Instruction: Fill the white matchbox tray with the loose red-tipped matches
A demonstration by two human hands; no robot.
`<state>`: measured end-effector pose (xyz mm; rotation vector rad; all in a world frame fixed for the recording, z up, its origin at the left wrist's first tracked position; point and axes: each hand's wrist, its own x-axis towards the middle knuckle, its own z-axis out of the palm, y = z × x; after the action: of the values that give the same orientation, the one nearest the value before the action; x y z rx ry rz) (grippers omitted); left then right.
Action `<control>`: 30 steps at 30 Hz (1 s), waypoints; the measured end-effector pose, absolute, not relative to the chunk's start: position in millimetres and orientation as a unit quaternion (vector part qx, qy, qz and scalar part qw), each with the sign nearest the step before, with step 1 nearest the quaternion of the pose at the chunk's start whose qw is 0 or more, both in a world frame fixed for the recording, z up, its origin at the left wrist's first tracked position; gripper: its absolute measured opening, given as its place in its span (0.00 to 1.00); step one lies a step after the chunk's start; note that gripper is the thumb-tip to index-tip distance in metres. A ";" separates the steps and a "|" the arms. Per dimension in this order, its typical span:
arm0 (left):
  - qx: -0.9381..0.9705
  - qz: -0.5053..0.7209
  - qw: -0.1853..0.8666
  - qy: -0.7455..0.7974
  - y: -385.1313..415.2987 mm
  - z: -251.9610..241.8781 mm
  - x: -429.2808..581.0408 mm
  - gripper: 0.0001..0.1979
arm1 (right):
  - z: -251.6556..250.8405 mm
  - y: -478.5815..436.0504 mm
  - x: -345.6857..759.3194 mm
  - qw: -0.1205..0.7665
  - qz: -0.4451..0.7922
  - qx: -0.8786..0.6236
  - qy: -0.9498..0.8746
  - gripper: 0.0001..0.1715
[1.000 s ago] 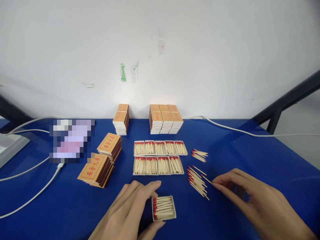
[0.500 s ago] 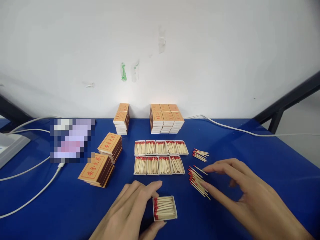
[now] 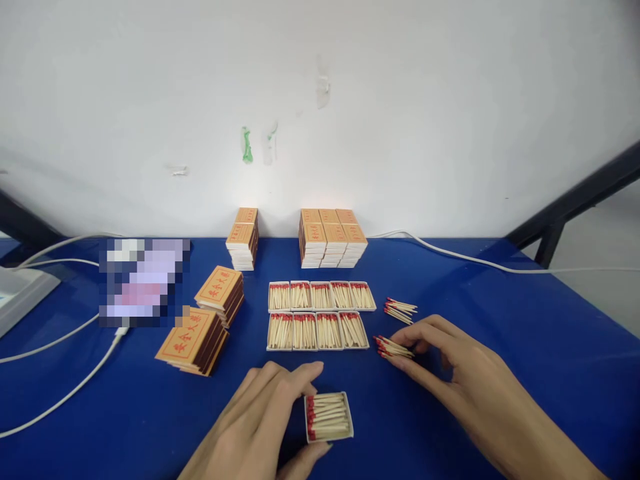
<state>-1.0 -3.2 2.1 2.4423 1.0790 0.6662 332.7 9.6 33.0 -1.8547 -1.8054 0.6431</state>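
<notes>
The right hand [image 3: 450, 363] is closed in a pinch on a bundle of matches [image 3: 393, 347]: the forefinger curls over the top of the bundle and the thumb presses from the near side, so the sticks are gathered tight between them, red heads pointing away from the palm to the left. The other fingers are bent loosely behind the pinch, and the forearm runs back toward the lower right corner, low over the blue table [image 3: 500, 307].

The left hand [image 3: 265, 417] lies palm down with its fingers spread only a little. The forefinger stretches along the far edge of an open tray of matches [image 3: 329, 417] and the thumb touches its near corner, so the tray is bracketed between them on the table, held in place and not lifted.

Just beyond the pinched bundle lies a small loose heap of matches [image 3: 400, 309]. Left of the right hand's fingertips, and past the left hand's forefinger, two rows of filled trays [image 3: 320, 313] stand side by side. Farther left of the left hand sit stacks of box sleeves [image 3: 197, 327].
</notes>
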 end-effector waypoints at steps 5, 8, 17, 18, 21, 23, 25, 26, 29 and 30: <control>0.865 0.242 0.198 0.393 -3.4 4.2 0.6 0.41 | 34.7 12.2 336.1 0.206 0.253 -0.665 -0.672 0.16; 0.864 0.247 0.204 0.388 -2.5 4.7 1.7 0.41 | 38.4 14.4 336.6 0.199 0.263 -0.659 -0.676 0.18; 0.863 0.243 0.211 0.389 -3.3 4.2 -0.4 0.42 | 43.9 15.7 344.7 0.215 0.263 -0.648 -0.682 0.20; 0.863 0.243 0.213 0.389 -3.2 3.8 -0.5 0.42 | 43.9 14.2 346.4 0.218 0.259 -0.647 -0.683 0.20; 0.862 0.245 0.221 0.385 -2.7 3.9 0.3 0.41 | 45.5 9.2 351.0 0.222 0.251 -0.642 -0.689 0.20; 0.857 0.247 0.228 0.391 -2.9 4.8 1.1 0.42 | 48.2 6.8 352.6 0.228 0.249 -0.641 -0.689 0.21; 0.852 0.249 0.230 0.400 -3.4 5.8 1.6 0.41 | 51.6 6.3 352.4 0.236 0.250 -0.643 -0.685 0.23; 0.851 0.249 0.230 0.401 -3.6 6.1 1.6 0.41 | 53.3 6.9 351.8 0.241 0.251 -0.642 -0.683 0.24; 0.856 0.251 0.224 0.393 -2.8 5.8 0.9 0.41 | 56.8 11.5 350.0 0.247 0.254 -0.645 -0.677 0.28; 0.858 0.253 0.221 0.389 -2.1 5.5 0.7 0.41 | 57.1 13.5 350.2 0.248 0.255 -0.646 -0.675 0.30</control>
<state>0.7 -2.1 5.5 2.3707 1.0753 0.6981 350.2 13.5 57.1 -1.7622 -1.8401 0.6954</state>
